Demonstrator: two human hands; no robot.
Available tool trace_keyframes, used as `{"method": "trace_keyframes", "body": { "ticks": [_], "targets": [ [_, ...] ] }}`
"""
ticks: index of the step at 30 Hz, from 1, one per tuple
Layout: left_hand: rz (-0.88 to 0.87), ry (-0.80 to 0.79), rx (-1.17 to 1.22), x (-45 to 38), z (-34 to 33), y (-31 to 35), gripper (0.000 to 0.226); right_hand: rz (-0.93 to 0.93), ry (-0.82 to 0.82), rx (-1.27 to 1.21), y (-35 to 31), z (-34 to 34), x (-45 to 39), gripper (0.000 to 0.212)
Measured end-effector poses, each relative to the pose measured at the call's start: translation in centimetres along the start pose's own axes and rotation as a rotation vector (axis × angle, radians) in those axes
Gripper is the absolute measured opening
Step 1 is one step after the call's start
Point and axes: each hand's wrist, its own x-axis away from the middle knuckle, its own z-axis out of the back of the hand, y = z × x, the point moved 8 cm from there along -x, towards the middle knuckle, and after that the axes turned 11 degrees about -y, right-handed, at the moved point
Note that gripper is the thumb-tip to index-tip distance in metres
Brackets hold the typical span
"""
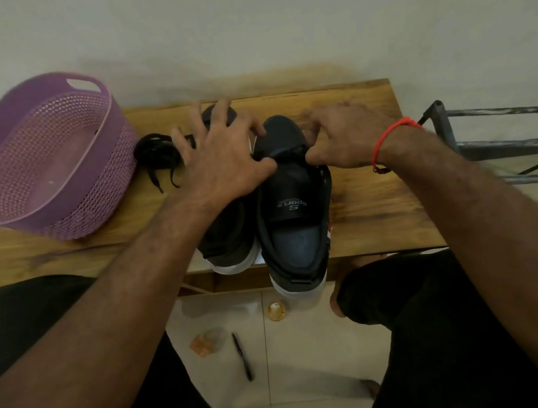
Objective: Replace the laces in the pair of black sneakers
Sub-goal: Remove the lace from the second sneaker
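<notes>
Two black sneakers with white soles stand side by side on a low wooden bench, toes pointing away from me. The right sneaker [294, 207] has no lace and its tongue shows a white logo. The left sneaker [228, 240] is largely covered by my left forearm. My left hand [222, 155] lies spread across both shoes, its thumb pressing the right sneaker's upper near the toe. My right hand [348, 137] pinches the same shoe's upper from the right side. A bundle of black laces [157, 154] lies on the bench left of the shoes.
A purple perforated plastic basket [88, 208] stands at the bench's left end. The wooden bench [382, 208] backs onto a wall. A metal rack [508, 142] stands to the right. On the tiled floor between my knees lie a pen [242, 356] and small scraps.
</notes>
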Motion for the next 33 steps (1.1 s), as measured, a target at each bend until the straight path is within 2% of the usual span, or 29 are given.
{"method": "trace_keyframes", "body": {
  "ticks": [4, 7, 9, 12, 15, 20, 22, 25, 30, 31, 33],
  "targets": [
    [0.046, -0.040, 0.045, 0.1, 0.4, -2.1, 0.043, 0.084, 0.038, 0.030, -1.4, -0.4, -0.1, 0.046],
    [0.031, -0.030, 0.066, 0.3, 0.1, -2.7, 0.044, 0.135, 0.091, 0.133, -3.6, -1.3, 0.0, 0.057],
    [0.035, -0.028, 0.088, 0.5, -0.2, -3.0, 0.048, 0.158, 0.137, 0.183, -4.5, -1.9, -0.2, 0.051],
    [0.031, -0.011, 0.109, 0.8, -0.4, -3.2, 0.056, 0.200, 0.203, 0.199, -5.5, -2.2, 0.0, 0.030],
    [0.029, -0.018, 0.117, 0.8, -0.5, -3.1, 0.061, 0.217, 0.249, 0.224, -6.3, -2.4, 0.1, 0.022],
    [0.033, -0.039, 0.136, 0.7, -0.4, -3.2, 0.061, 0.123, 0.335, 0.111, -4.9, -1.0, 0.1, 0.009],
    [0.034, -0.039, 0.146, 0.8, -0.3, -3.3, 0.060, 0.004, 0.382, 0.025, -2.9, 0.7, 0.4, 0.014],
    [0.033, -0.042, 0.147, 0.8, -0.4, -3.3, 0.060, -0.114, 0.333, -0.011, -0.3, 1.4, 0.4, 0.019],
    [0.035, -0.050, 0.136, 0.6, -0.7, -3.2, 0.061, 0.065, 0.238, 0.114, -3.0, -0.9, -0.5, 0.047],
    [0.035, -0.050, 0.133, 0.6, -0.7, -3.2, 0.060, 0.099, 0.221, 0.162, -3.8, -1.7, -0.7, 0.048],
    [0.036, -0.049, 0.125, 0.6, -0.8, -3.2, 0.061, 0.146, 0.229, 0.207, -5.0, -2.6, -0.7, 0.036]
  ]
}}
